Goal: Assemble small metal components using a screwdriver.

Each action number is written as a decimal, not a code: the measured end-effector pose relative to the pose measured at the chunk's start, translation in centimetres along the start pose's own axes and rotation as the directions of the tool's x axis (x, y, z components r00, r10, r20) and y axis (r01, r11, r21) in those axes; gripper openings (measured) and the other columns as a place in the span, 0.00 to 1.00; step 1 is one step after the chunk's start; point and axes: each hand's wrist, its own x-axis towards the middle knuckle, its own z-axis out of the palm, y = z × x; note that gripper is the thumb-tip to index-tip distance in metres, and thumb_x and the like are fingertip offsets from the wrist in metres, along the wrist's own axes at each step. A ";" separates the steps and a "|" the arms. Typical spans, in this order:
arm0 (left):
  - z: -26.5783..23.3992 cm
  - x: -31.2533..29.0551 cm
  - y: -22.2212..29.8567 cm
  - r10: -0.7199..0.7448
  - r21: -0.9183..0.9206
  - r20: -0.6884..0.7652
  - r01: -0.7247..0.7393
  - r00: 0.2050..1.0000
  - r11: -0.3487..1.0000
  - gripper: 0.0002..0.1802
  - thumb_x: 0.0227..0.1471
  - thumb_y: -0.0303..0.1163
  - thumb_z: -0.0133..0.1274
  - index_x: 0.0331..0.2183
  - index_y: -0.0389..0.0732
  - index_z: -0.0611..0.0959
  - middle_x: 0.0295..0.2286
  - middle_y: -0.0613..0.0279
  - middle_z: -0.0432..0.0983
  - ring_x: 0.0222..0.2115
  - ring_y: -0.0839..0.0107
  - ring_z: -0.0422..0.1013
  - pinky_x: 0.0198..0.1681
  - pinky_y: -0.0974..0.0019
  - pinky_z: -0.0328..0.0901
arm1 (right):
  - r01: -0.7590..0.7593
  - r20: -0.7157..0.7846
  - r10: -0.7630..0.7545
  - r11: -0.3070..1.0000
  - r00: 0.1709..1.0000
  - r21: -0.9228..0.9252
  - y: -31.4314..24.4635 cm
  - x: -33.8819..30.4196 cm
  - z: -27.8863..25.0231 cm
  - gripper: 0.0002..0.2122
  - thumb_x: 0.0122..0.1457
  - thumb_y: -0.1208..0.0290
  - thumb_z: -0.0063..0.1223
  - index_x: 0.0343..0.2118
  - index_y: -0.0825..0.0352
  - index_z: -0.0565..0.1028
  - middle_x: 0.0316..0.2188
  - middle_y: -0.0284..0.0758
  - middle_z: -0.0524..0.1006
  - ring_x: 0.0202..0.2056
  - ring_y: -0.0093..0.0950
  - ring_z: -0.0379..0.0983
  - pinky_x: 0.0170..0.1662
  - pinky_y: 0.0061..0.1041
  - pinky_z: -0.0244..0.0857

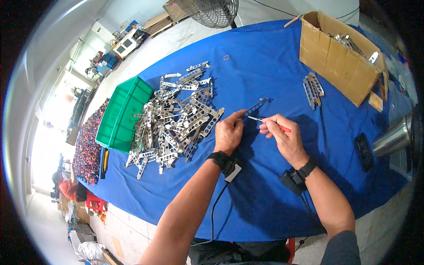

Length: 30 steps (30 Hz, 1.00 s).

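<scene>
A metal strip with a row of round holes (257, 106) is pinched at its near end by my left hand (228, 133), just above the blue cloth. My right hand (286, 136) is closed on a slim tool with a red handle (285, 129) and a thin pale shaft. The shaft points left, and its tip is beside the strip close to my left fingertips; I cannot tell whether they touch. A large loose pile of similar perforated strips (176, 119) lies left of my hands. Several more strips (312, 90) lie together at the right.
A green plastic bin (121, 115) lies tipped by the pile. An open cardboard box (331, 59) holding metal pieces stands at the far right. A black object (363, 152) and a metal cylinder (392, 139) lie near the right edge. Cables trail from both wrist straps. A fan (212, 11) stands beyond the table.
</scene>
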 end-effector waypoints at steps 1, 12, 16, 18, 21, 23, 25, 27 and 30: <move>-0.1 0.0 0.1 0.001 -0.001 -0.001 -0.001 1.000 1.000 0.17 0.54 0.28 0.50 0.45 0.44 0.84 0.20 0.56 0.77 0.20 0.74 0.71 0.29 0.66 0.67 | 0.001 0.000 -0.001 1.000 1.000 -0.001 0.0 0.0 -0.1 0.12 0.66 0.66 0.46 0.38 0.70 0.77 0.32 0.38 0.81 0.35 0.25 0.80 0.35 0.23 0.73; 0.0 0.1 -0.8 0.006 -0.036 0.000 -0.006 1.000 0.999 0.16 0.55 0.28 0.50 0.45 0.42 0.83 0.22 0.56 0.79 0.23 0.77 0.71 0.31 0.67 0.67 | 0.027 0.008 -0.027 1.000 1.000 0.002 0.2 0.1 0.2 0.12 0.66 0.66 0.46 0.37 0.70 0.77 0.32 0.38 0.81 0.35 0.24 0.79 0.36 0.22 0.73; -0.3 0.2 0.9 -0.059 0.036 0.084 0.056 0.995 0.998 0.16 0.55 0.28 0.50 0.45 0.41 0.83 0.23 0.57 0.79 0.24 0.78 0.70 0.31 0.67 0.67 | 0.004 -0.049 -0.003 1.000 0.999 0.026 0.3 0.1 -0.6 0.12 0.67 0.65 0.46 0.38 0.70 0.77 0.33 0.37 0.81 0.35 0.23 0.79 0.36 0.22 0.73; -0.1 0.0 0.1 0.015 -0.038 -0.001 -0.015 1.000 0.999 0.17 0.53 0.28 0.50 0.45 0.46 0.84 0.19 0.54 0.76 0.21 0.64 0.74 0.29 0.61 0.68 | 0.019 0.007 -0.019 0.999 1.000 0.048 0.5 0.1 0.2 0.12 0.67 0.66 0.47 0.39 0.70 0.77 0.32 0.37 0.82 0.35 0.24 0.79 0.37 0.22 0.73; -0.5 -0.1 0.6 -0.066 -0.039 0.071 0.069 0.995 0.997 0.15 0.56 0.30 0.51 0.45 0.40 0.83 0.22 0.60 0.77 0.23 0.79 0.68 0.29 0.69 0.66 | 0.109 0.012 -0.108 0.992 0.994 -0.059 0.5 0.1 0.3 0.11 0.66 0.67 0.47 0.37 0.72 0.77 0.28 0.38 0.81 0.32 0.25 0.80 0.35 0.24 0.73; -0.7 -0.2 1.2 -0.102 -0.019 0.104 0.105 0.989 0.994 0.15 0.56 0.31 0.51 0.44 0.39 0.84 0.23 0.60 0.78 0.23 0.79 0.69 0.30 0.69 0.66 | 0.073 -0.032 -0.074 0.996 0.997 -0.048 0.2 0.3 -0.4 0.11 0.65 0.68 0.47 0.36 0.72 0.77 0.28 0.38 0.81 0.30 0.25 0.80 0.34 0.24 0.73; -0.4 -0.4 0.5 -0.007 -0.095 0.102 0.017 0.995 0.995 0.15 0.56 0.32 0.52 0.43 0.38 0.84 0.24 0.60 0.79 0.24 0.79 0.70 0.30 0.68 0.67 | 0.046 -0.131 -0.057 0.995 0.990 -0.089 -0.2 0.5 -1.2 0.10 0.64 0.69 0.47 0.32 0.71 0.77 0.25 0.38 0.80 0.28 0.24 0.79 0.33 0.23 0.73; -0.5 -0.3 -0.2 0.013 -0.098 0.093 -0.004 0.996 0.995 0.15 0.56 0.32 0.53 0.43 0.37 0.84 0.24 0.59 0.80 0.24 0.79 0.71 0.31 0.67 0.67 | 0.010 -0.254 -0.050 0.987 0.966 -0.159 -1.5 1.3 -2.9 0.12 0.62 0.69 0.45 0.26 0.69 0.76 0.18 0.34 0.76 0.22 0.21 0.74 0.27 0.21 0.68; -0.1 -0.2 -0.4 0.040 -0.108 0.064 -0.033 0.997 0.994 0.15 0.55 0.34 0.54 0.42 0.38 0.85 0.24 0.57 0.81 0.25 0.76 0.74 0.32 0.66 0.68 | 0.106 -0.382 -0.220 0.949 0.897 -0.298 -2.4 2.5 -7.2 0.11 0.58 0.71 0.44 0.21 0.67 0.73 0.12 0.28 0.67 0.16 0.18 0.63 0.20 0.20 0.55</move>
